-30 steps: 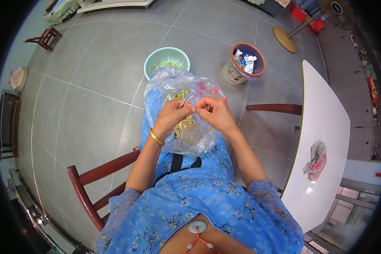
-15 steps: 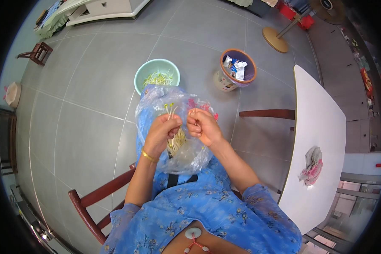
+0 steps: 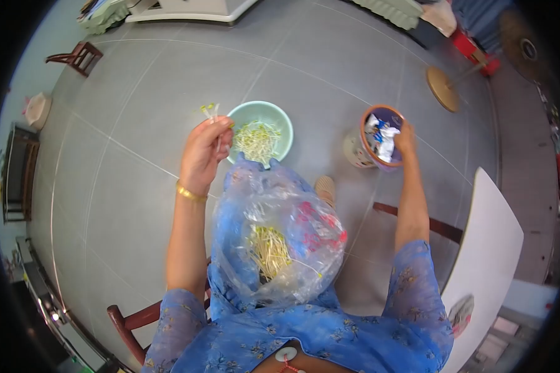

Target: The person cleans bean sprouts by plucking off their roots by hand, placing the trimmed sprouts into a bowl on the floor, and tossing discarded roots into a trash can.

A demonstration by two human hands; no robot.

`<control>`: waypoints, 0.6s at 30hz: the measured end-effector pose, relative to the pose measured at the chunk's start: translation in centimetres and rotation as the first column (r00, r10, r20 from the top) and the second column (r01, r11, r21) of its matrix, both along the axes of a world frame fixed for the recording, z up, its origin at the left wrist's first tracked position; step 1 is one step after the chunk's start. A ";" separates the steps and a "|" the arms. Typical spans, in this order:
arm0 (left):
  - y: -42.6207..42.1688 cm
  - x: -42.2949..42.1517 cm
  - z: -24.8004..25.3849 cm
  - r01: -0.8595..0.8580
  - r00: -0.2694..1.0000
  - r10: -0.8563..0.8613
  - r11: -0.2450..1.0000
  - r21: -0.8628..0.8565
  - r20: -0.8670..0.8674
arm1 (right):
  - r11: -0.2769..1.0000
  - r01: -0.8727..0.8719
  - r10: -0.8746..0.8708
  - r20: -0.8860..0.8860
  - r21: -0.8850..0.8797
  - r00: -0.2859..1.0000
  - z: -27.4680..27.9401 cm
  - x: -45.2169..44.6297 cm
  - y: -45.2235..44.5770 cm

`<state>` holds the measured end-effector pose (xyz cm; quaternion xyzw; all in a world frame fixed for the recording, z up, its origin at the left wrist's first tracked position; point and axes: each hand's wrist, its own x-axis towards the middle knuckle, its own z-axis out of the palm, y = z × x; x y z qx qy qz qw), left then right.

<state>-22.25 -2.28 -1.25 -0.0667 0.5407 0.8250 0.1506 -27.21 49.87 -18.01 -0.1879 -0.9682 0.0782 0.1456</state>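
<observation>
My left hand is raised just left of the green bowl, its fingers closed on a few bean sprouts with yellow-green tips. More sprouts lie in that bowl on the floor. A clear plastic bag with red print lies open on my lap, holding a heap of sprouts. At the right rim of the trash bin, my right hand is partly hidden, and what its fingers hold, if anything, cannot be made out. White and blue wrappers are in the bin.
A white table with a crumpled bag stands at the right. Behind my left arm is a red-brown chair. A fan base stands at the upper right, a small wooden stool at the upper left.
My hands have moved apart from over the bag. The left went forward and left with sprouts to beside the bowl; the right reached out to the bin's rim. The view has shifted.
</observation>
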 end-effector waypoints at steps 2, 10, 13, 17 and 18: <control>-0.6 -3.3 -3.1 0.007 0.998 -0.005 0.999 -0.034 0.066 | 1.000 -0.009 0.008 -0.032 -0.021 0.999 -1.4 0.3 -1.0; -0.3 -10.7 -13.6 0.086 0.964 0.002 0.943 -0.322 0.265 | 0.782 -0.159 0.114 -0.113 -0.602 0.987 -0.5 5.7 -10.7; 1.5 -10.6 -13.8 0.120 0.957 -0.035 0.952 -0.283 0.287 | 0.606 -0.343 0.335 -0.161 -0.718 0.928 2.5 6.6 -16.4; 4.7 -9.1 -11.4 0.204 0.953 -0.161 0.967 -0.152 0.255 | 0.186 -0.347 0.376 -0.260 -0.919 0.889 5.0 4.1 -26.6; 5.1 -8.8 -11.0 0.225 0.949 -0.187 0.966 -0.128 0.255 | 0.103 -0.294 0.395 -0.232 -0.950 0.889 6.3 3.5 -28.4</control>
